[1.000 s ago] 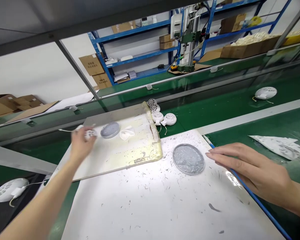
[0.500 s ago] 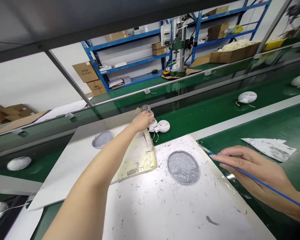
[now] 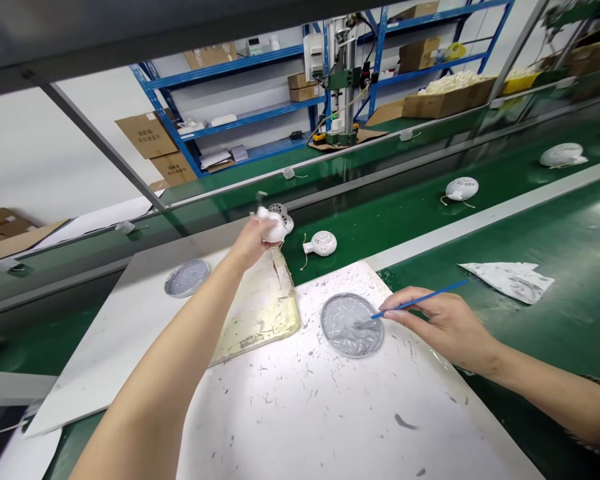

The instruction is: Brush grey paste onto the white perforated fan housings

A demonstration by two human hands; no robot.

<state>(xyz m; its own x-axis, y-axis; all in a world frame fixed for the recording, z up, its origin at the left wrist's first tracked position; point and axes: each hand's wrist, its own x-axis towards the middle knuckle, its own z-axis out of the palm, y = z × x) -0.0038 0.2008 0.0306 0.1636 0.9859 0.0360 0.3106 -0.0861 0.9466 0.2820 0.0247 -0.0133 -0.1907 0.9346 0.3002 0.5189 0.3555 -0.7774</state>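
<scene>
My left hand (image 3: 249,245) is closed on a white rounded plastic piece (image 3: 275,231), raised at the far end of the yellowed board (image 3: 267,320). Just behind it lie other white pieces with lattice openings (image 3: 279,209), partly covered. In my right hand (image 3: 447,330) is a thin blue paintbrush (image 3: 425,298), pinched near its bristles. The bristles dip into thick grey paint (image 3: 347,323) in a shallow round dish on the white board (image 3: 280,427). A single white lattice piece (image 3: 323,243) with a short cord lies on the green belt to the right of my left hand.
A second dish of grey paint (image 3: 187,278) sits on the left board. More white pieces (image 3: 462,189) lie along the green belt (image 3: 380,220). A paint-smudged white sheet (image 3: 513,280) rests at right. Above, a metal frame (image 3: 95,133) crosses the view.
My left hand has picked up a white piece from the group and moved slightly left. My right hand has moved the brush from beside the board's edge into the grey paint.
</scene>
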